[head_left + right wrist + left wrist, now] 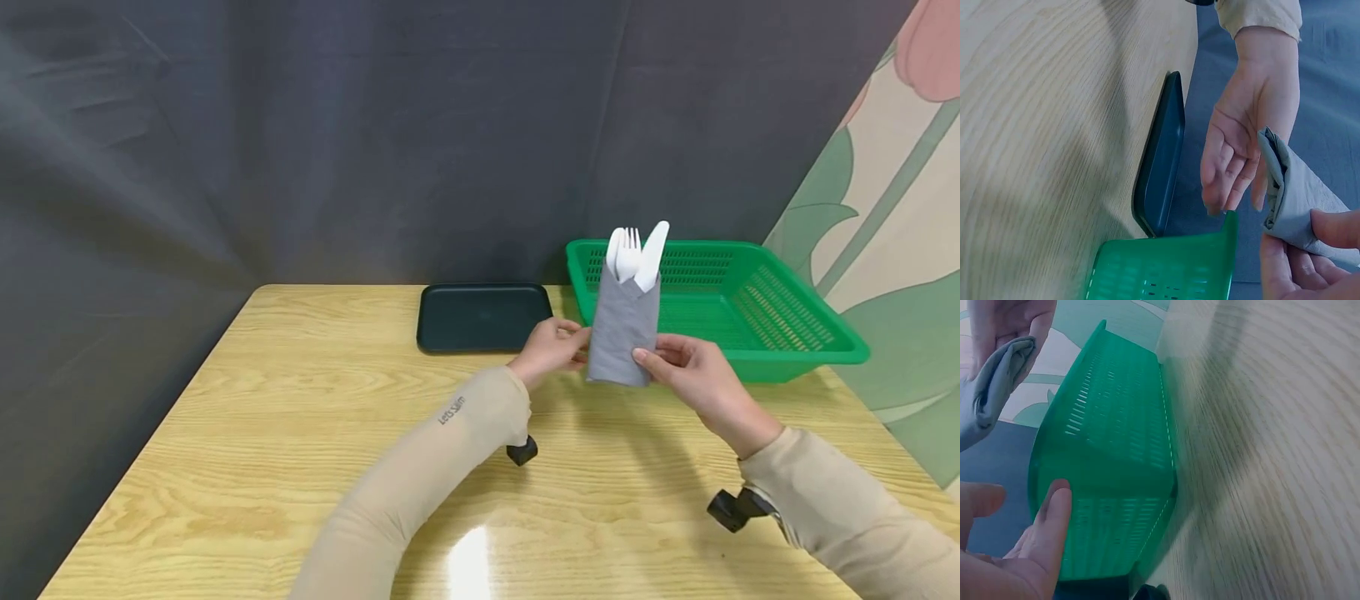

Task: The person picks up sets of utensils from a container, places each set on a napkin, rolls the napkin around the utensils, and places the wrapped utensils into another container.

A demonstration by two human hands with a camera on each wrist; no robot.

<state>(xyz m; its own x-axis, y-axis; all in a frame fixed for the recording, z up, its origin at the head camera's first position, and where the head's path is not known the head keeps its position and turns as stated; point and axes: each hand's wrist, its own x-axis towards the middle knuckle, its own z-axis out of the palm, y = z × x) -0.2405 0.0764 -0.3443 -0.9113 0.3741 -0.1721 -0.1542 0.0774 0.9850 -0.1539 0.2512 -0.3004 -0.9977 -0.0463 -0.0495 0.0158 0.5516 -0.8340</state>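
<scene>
My right hand (701,379) pinches a folded grey napkin (621,333) by its lower right side, with the thumb in front. A white spoon (614,249), a white fork (629,257) and a white knife (652,254) stick up out of the napkin's top. In the head view my left hand (553,348) is just left of the napkin. Both wrist views show that hand apart from the napkin (1300,194), its fingers (1054,531) loosely extended and holding nothing. The cutlery is hidden in the wrist views.
Behind the napkin, a green plastic basket (780,354) with slotted walls stands at the table's back right. A dark rectangular tray (483,317) lies left of it on the wooden table (300,433). A dark curtain (412,142) hangs along the back edge.
</scene>
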